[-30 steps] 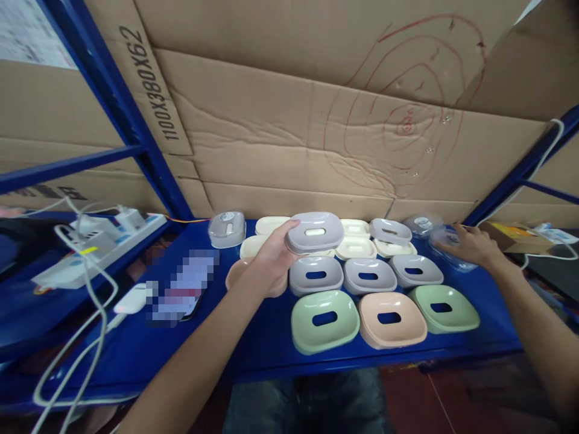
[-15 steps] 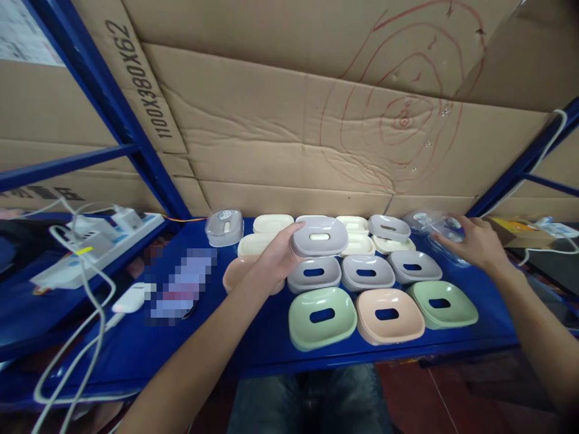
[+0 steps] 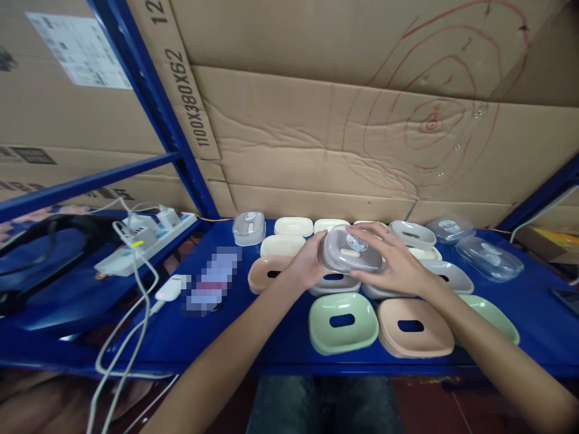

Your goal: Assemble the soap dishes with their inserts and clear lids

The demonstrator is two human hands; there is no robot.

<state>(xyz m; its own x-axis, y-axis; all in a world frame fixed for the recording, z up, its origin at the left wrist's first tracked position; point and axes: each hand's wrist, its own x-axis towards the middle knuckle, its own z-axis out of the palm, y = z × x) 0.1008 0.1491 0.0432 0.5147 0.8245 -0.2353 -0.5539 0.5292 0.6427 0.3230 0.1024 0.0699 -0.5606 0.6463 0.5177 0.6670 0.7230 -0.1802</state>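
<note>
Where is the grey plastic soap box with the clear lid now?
Mid-frame in the head view, the grey plastic soap box with clear lid is held between both hands, above the grey trays on the blue shelf.

A pixelated patch on the blue shelf conceals whatever lies there. The right hand covers grey trays behind it (count indeterminate). Sticker print on the held grey dish is illegible.
</note>
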